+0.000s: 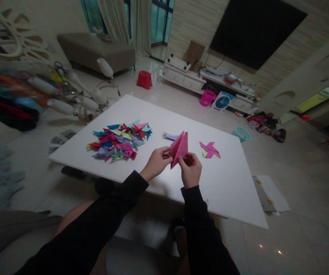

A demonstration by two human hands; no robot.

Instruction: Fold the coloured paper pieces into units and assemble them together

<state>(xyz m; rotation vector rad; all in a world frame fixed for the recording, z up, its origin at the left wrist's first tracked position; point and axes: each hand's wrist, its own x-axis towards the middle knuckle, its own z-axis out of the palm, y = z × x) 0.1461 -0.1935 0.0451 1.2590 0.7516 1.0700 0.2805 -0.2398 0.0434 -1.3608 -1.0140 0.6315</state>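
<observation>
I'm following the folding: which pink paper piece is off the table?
The pointed pink piece, held between the left hand and right hand; the pink pinwheel lies flat to its right, and other pink pieces lie heaped.

The person wears black long sleeves (130, 191) (194, 206), plain and fitted, ending at the wrists.

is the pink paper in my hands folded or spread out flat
Folded: the pink paper shows creased, angled panels meeting at points, held up between the left hand and right hand.
</observation>
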